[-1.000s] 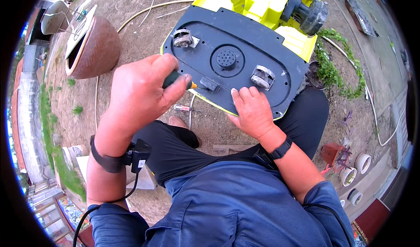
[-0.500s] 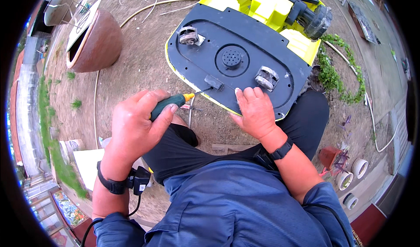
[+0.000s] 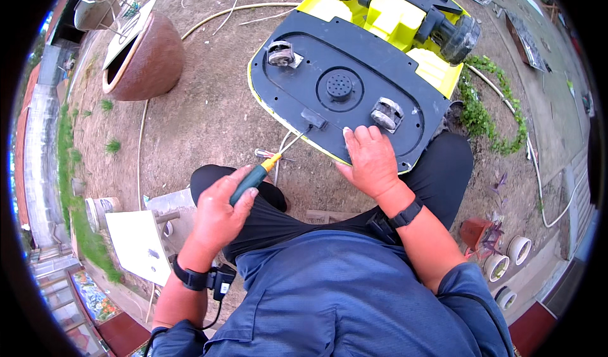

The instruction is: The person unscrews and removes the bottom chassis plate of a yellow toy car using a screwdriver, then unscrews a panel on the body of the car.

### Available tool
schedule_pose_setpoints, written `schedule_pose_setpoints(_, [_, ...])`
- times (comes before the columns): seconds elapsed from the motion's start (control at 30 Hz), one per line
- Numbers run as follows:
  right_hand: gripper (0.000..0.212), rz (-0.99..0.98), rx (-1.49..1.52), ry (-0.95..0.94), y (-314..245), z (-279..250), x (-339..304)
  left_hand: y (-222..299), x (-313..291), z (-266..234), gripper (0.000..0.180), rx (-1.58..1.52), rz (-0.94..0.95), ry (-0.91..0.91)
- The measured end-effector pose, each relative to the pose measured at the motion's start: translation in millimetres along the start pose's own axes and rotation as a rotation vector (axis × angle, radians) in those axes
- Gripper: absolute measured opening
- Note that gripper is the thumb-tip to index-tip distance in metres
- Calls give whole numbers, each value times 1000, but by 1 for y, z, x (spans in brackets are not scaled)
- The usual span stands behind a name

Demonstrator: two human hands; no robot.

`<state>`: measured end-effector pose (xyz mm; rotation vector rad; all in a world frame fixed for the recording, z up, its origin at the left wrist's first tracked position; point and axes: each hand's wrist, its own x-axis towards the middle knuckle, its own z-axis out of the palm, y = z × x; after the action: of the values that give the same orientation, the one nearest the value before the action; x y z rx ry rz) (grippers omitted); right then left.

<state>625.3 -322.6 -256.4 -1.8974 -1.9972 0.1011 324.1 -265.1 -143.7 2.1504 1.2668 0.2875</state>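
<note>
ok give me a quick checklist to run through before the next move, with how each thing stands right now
1. Left hand holding the green-handled screwdriver: ok, fingers wrapped around the handle.
2. Right hand on the dark panel: ok, it rests at the near edge.
3. Screwdriver shaft lined up with the small block: ok, it reaches the block's near side.
4. Tip properly seated: cannot tell, too small to make out.
5. Both caster wheels in place: ok, both sit on the panel; tightness doesn't show.
6. Second screwdriver off the ground: not ok, it lies on the dirt.
</note>
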Motion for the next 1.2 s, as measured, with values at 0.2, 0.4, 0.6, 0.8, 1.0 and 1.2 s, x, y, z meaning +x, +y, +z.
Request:
schedule_pose_setpoints(0.2, [72, 4, -28, -29, -14, 0, -3, -12, -33, 33, 40, -238, -118, 122])
schedule_pose_setpoints(0.4, [72, -18, -53, 16, -25, 5, -6, -34, -56, 59, 44, -439, -278, 53])
schedule_pose_setpoints(0.6, [71, -11, -29, 29, -32, 10, 5, -50, -54, 69, 53, -655, -427, -140])
schedule_pose_setpoints(0.8, [71, -45, -47, 50, -24, 23, 13, -57, -50, 6, 43, -635, -413, 124])
schedule_pose_setpoints(1.0, [75, 23, 26, -3, -14, 34, 36, -70, 1, -32, 37, -333, -287, 208])
schedule_pose_setpoints(1.2, [81, 44, 22, -44, 4, 53, 60, -101, 59, -42, 38, -325, -242, 258])
